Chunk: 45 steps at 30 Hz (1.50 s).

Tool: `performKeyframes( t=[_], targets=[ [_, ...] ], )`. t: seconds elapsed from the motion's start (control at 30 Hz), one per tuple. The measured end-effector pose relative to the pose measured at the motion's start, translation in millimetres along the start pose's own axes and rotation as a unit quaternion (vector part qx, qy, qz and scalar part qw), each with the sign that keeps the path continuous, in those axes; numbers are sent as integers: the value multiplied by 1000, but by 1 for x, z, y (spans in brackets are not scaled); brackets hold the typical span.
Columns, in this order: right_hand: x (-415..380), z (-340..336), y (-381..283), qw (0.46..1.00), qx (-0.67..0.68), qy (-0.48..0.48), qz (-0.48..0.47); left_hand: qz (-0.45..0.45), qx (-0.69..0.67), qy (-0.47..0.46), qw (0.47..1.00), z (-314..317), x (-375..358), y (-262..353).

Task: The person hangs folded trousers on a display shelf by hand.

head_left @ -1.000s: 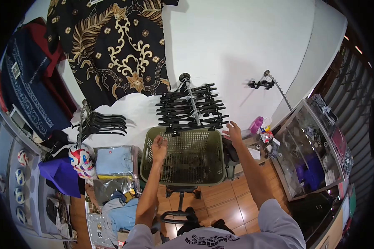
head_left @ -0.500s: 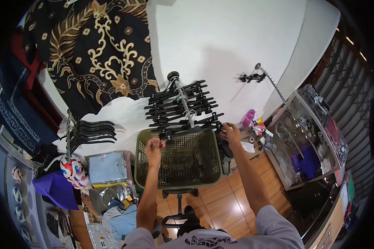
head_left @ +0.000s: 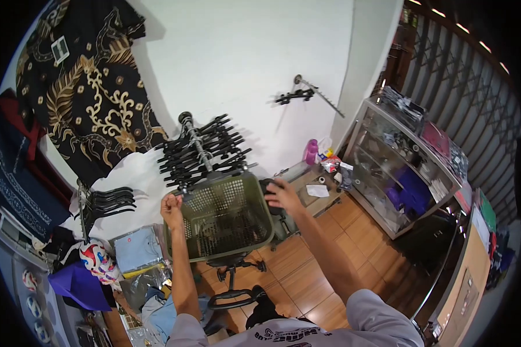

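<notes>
Several black clip hangers (head_left: 200,151) hang close together on a metal wall rail (head_left: 198,139). Below the front hanger stands an olive-green perforated basket (head_left: 259,231), which looks nearly bare inside apart from dark marks at its bottom. My left hand (head_left: 172,211) is at the basket's back left corner, fingers curled in beside the front hanger's left clip; whether anything is pinched in them is hidden. Over the basket's right rim, my right hand (head_left: 285,196) has its fingers apart and holds nothing. It is a short way from the front hanger's right end.
A wheeled base (head_left: 231,283) shows under the basket. On the left are folded packaged shirts (head_left: 138,248), a patterned mask (head_left: 98,261) and more black hangers (head_left: 113,199). At right, a glass cabinet (head_left: 399,173) stands by a low table with a purple bottle (head_left: 311,152). A black-and-gold batik shirt (head_left: 98,98) hangs at the upper left.
My view has turned to the right, so the hangers and basket sit further left. My right hand has moved away from the front hanger's right end; my left hand stays near its left clip.
</notes>
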State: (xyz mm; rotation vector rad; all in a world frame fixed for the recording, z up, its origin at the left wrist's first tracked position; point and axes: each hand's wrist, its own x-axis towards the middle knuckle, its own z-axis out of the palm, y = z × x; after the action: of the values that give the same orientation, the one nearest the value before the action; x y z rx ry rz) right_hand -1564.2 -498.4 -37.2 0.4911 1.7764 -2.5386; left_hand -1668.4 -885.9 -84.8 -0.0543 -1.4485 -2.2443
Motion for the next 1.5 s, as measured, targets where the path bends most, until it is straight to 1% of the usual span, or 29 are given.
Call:
performKeyframes(
  t=[0.07,0.1,0.13,0.17,0.2,0.27,0.33,0.37,0.43,0.47,0.53,0.57,0.6,0.67,0.7,0.73,0.8,0.83,0.87,0.93,1.0,1.03,1.07,1.13,1.2,1.23,1.3,1.4,1.5],
  targets=[
    [-46,-35,19,1000,5,-4,25,36,26,17,999,8,-1,10],
    [-69,-57,36,999,14,0,32,37,23,13,999,12,-3,16],
    [-94,-82,56,999,24,4,40,65,36,-7,997,15,-7,20],
    [-120,-108,73,998,1,5,60,92,48,-27,994,20,-12,25],
    [-146,-136,90,997,-21,9,78,93,43,-36,994,25,-20,29],
    [-192,-205,153,988,3,68,135,81,80,-72,991,38,-50,31],
    [-269,-248,168,976,46,155,149,48,97,-113,988,65,-106,36],
    [-307,-267,171,973,59,175,141,25,87,-141,986,79,-136,35],
    [-382,-303,181,947,126,272,116,-41,77,-159,983,123,-219,42],
    [-416,-320,182,939,140,295,110,-87,45,-199,975,141,-261,42],
    [-481,-347,183,914,199,348,61,-165,-1,-252,954,173,-339,27],
    [-511,-353,175,900,204,384,31,-208,-18,-257,944,193,-380,22],
    [-538,-357,166,883,208,421,3,-255,-45,-286,923,206,-415,6],
    [-587,-362,150,854,233,457,-90,-337,-39,-362,868,245,-487,9],
    [-608,-364,142,829,262,478,-127,-370,-41,-396,839,261,-519,3],
    [-626,-363,131,802,290,496,-165,-381,-41,-420,822,279,-550,9],
    [-661,-352,110,760,298,529,-232,-394,-47,-518,758,314,-604,23],
    [-677,-351,111,744,287,537,-276,-401,-47,-538,740,326,-623,27],
    [-690,-351,114,725,291,555,-285,-405,-48,-573,711,339,-644,30],
    [-712,-354,119,677,196,649,-285,-413,-54,-623,662,359,-683,35],
    [-738,-348,122,628,211,678,-317,-432,-59,-647,626,373,-718,41],
    [-761,-348,129,603,186,714,-303,-438,-66,-674,592,387,-750,46],
    [-770,-347,133,597,161,734,-281,-442,-57,-683,579,388,-762,49],
    [-790,-350,139,570,147,764,-266,-449,-50,-698,556,395,-787,53],
    [-805,-356,141,566,156,776,-231,-458,-26,-708,537,406,-810,53],
    [-810,-362,140,558,156,782,-231,-460,-27,-713,528,412,-821,52],
    [-819,-375,136,540,134,802,-219,-431,-27,-738,518,424,-844,49],
    [-829,-405,123,516,148,811,-231,-449,-19,-738,503,447,-875,45],
    [-837,-436,103,504,170,810,-247,-442,-41,-747,495,473,-901,40]
  ],
)
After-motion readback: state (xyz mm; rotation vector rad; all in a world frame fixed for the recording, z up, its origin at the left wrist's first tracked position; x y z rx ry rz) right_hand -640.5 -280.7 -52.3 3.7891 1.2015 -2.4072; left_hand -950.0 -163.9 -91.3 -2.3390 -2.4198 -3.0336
